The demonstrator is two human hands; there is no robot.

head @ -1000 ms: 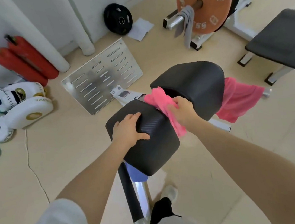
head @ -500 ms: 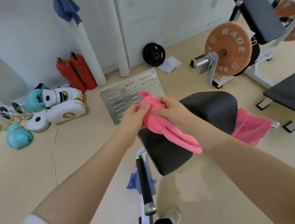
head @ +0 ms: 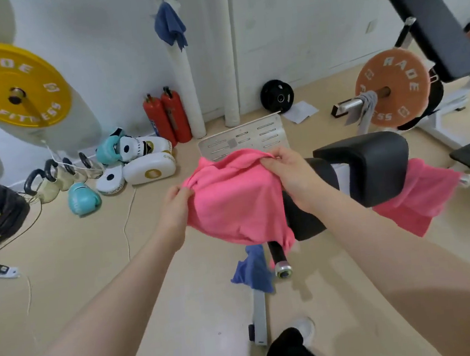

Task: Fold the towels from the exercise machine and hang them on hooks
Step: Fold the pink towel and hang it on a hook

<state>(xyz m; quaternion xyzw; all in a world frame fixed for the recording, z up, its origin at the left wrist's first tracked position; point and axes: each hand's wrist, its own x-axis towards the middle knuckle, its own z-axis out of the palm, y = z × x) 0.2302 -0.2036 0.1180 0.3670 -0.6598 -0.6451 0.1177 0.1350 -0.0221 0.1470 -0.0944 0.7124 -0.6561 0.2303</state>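
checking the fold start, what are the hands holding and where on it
Both hold one pink towel by its top edge: left hand pinches the left corner, right hand grips the bunched right end.

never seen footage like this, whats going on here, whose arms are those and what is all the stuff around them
There is no machine filming from outside: the single picture comes from a wide-angle camera worn on a person's head, looking forward and down, so the two arms are that person's own. The left hand and right hand each pinch the top edge of a pink towel, holding it spread out in the air. Behind it stands a piece of gym equipment with black pads; a second pink towel hangs from it, and a blue towel hangs lower by a handle. A grey towel is draped over the bar of an orange weight plate. Another blue towel already hangs high on the wall. Boxing gloves and two red fire extinguishers sit on the floor.
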